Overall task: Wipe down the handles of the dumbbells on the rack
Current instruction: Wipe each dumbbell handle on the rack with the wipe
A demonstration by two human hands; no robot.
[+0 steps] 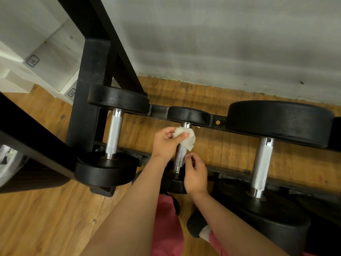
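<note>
the crumpled white paper wipe (186,138) is wrapped round the upper end of the middle dumbbell's knurled steel handle (180,155), pinched by the left hand (166,143). the right hand (196,173) curls loosely at the lower end, holding nothing visible. the neighbouring left handle (114,134) and right handle (261,165) on the black steel rack (92,74) show no sign either way, so progress looks midway at best.

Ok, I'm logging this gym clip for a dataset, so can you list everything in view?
dumbbells: three, black heads with silver knurled handles, on the rack; left, middle, right
rack: one, black metal, against the wall
wipe: one, white, around the far end of the middle handle
floor: wood planks
wall: grey
shoe: one, black, on the floor below the rack
left hand: clamps the wipe on the handle
right hand: by the handle's near end; contact unclear
</note>
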